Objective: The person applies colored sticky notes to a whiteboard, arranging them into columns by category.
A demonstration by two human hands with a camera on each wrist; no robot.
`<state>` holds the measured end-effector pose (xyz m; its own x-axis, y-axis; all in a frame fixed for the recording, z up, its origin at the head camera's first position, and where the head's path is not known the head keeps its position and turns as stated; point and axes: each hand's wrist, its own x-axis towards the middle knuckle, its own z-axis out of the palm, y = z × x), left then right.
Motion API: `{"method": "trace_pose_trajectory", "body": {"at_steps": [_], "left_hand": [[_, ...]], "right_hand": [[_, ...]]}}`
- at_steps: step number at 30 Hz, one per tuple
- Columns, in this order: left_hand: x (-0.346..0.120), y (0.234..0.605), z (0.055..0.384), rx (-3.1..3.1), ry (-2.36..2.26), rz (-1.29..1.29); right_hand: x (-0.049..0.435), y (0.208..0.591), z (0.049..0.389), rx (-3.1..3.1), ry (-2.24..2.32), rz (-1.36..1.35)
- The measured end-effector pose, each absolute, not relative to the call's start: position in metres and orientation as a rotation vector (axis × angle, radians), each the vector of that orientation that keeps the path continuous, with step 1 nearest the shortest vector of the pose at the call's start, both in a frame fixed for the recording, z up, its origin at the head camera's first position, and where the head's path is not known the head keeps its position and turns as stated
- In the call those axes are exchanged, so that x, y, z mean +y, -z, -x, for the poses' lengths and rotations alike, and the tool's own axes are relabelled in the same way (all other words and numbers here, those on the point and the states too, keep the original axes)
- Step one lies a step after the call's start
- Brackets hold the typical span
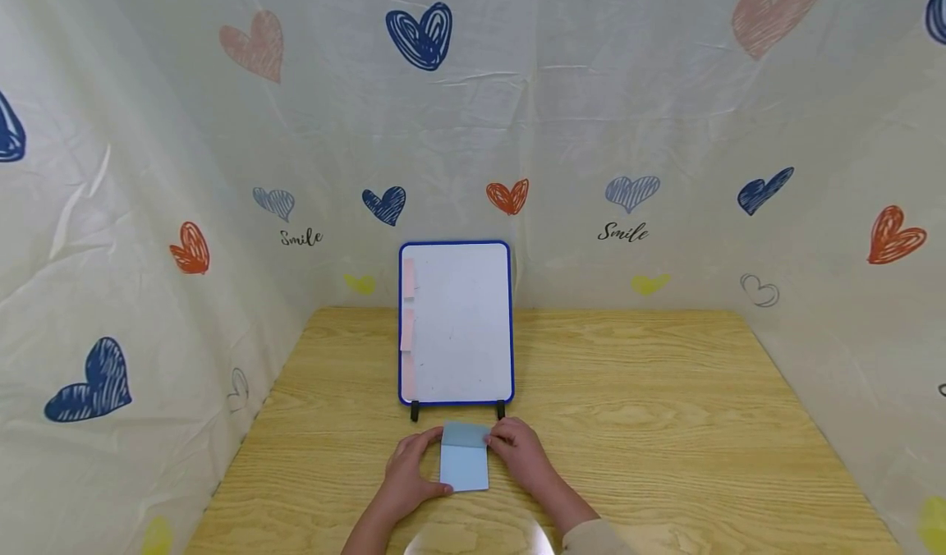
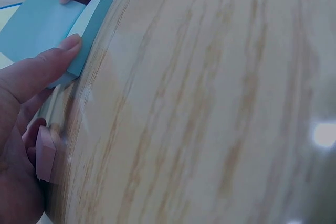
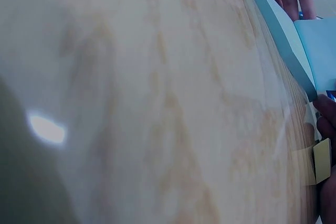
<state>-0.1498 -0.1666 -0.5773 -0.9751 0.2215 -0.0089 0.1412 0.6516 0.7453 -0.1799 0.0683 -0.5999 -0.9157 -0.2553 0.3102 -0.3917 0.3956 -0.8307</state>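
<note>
A light blue sticky note pad lies between my two hands, low in the middle of the head view. My left hand grips its left side, the thumb at the near corner and the fingers along the far part. The pad's top sheet is lifted and folds back at the far end. My right hand pinches that sheet at its right edge. The left wrist view shows the thumb pressing on the pad's thick edge, with a small pink piece beside the fingers.
A blue-framed whiteboard stands on black feet just beyond the pad. Pink sticky notes line its left edge. A small yellow piece shows near the right hand. The wood-grain table meets a heart-patterned curtain behind.
</note>
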Motion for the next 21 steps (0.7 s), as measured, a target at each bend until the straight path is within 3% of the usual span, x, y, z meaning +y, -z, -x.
{"method": "trace_pose_trajectory", "body": {"at_steps": [21], "left_hand": [[-0.1685, 0.5794, 0.1505, 2.744, -1.278, -0.331]], "right_hand": [[0.0651, 0.5954, 0.1784, -2.479, -1.797, -0.339]]}}
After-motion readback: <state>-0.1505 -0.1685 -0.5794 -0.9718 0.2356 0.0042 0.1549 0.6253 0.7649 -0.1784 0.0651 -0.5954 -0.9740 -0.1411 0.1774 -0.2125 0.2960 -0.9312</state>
